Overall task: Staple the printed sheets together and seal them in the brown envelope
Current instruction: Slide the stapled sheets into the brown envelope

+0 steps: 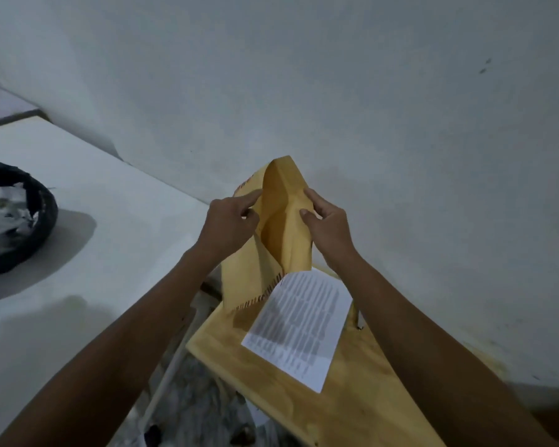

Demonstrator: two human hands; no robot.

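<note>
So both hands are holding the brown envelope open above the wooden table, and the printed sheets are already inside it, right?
Not quite. The head view shows the left hand and right hand holding the brown envelope open above the wooden table, but the printed sheets are not inside it. They lie flat on the table, just below the envelope.

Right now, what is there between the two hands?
In the head view, only the brown envelope, held upright with its mouth spread open: left hand on one side, right hand on the other.
</note>
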